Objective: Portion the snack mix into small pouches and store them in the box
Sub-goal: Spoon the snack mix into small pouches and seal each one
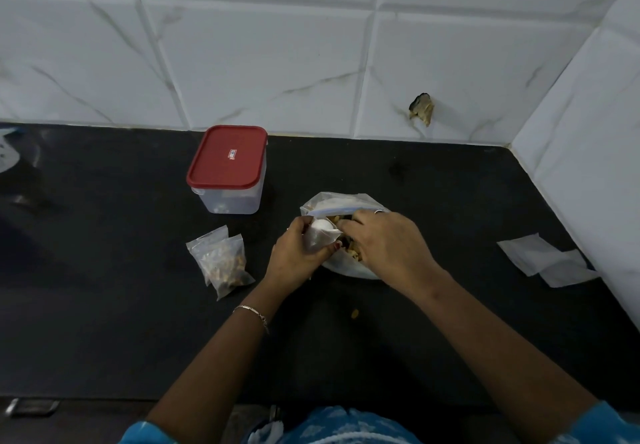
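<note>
A large clear zip bag of snack mix [337, 202] lies open on the black counter [450, 208]. My left hand [299, 253] grips a small clear pouch [320, 237] at the bag's mouth. My right hand [384, 242] reaches into the big bag, fingers curled among the snack pieces; whether it holds any is hidden. Two filled pouches [223, 263] lie to the left of my hands. The clear box with a red lid [228, 168] stands closed at the back by the wall.
Empty pouches [547, 263] lie flat at the right near the tiled side wall. One loose snack piece [355, 313] sits on the counter near my arms. A tiled wall [277, 62] runs behind the counter.
</note>
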Available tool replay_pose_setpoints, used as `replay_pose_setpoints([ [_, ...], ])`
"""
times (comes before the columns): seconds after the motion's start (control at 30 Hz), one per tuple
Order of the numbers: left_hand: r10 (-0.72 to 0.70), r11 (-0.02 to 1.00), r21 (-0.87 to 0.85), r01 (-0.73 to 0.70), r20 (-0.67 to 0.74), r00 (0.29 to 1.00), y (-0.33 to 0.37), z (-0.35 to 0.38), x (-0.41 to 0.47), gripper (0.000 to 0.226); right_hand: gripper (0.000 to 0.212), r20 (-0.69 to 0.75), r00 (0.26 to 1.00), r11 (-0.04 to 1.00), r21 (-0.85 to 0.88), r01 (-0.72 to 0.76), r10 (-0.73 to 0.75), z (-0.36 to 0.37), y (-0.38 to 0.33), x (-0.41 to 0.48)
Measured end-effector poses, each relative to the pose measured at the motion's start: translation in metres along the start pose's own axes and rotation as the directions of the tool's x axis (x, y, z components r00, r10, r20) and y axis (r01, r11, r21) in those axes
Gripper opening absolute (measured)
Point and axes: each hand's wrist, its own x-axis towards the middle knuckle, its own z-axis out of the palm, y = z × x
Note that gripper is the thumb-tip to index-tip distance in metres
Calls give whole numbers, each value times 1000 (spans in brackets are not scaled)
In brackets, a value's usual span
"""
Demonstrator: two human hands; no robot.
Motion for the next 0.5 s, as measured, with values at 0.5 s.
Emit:
replay_pose_setpoints([
  [0.5, 10, 1000, 12, -11, 84, 996, -10, 2, -10, 63, 28, 305, 796, 372, 758, -535, 522, 29, 12, -17],
])
